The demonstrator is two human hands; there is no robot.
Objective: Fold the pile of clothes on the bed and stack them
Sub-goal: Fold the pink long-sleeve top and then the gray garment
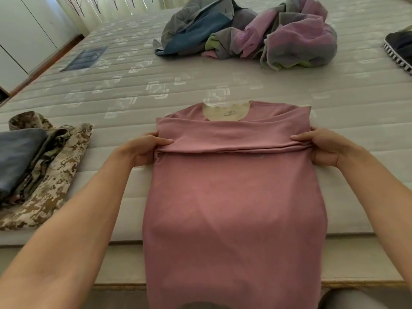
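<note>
Camouflage cloth sat at the far left: folded camouflage trousers lay flat on the bed, and a folded dark blue garment rested on top of them, the two making a small stack near the mattress edge. White wardrobe doors stood beyond the bed's left side.

Moving in, the left hand had its fingers curled round the left edge of the pink top, thumb over the fabric and pinching right at a fold line. That pink top lay in the middle, its neckline pointing away across the mattress, a pale label showing inside the collar. A band of fabric was doubled over across the chest, and the lower part of the top draped off the near edge of the bed toward the person.

Further back, just right of centre, the unfolded pile of clothes sat heaped on the mattress, grey, blue, lilac and a bit of green all tangled, well apart from the pink top.

Over on the right, the right hand matched its partner, fingers wrapped round the right edge of the same fold, thumb on top, gripping the bunched layers. At the far right edge, a dark item with a striped border was only partly in view.
</note>
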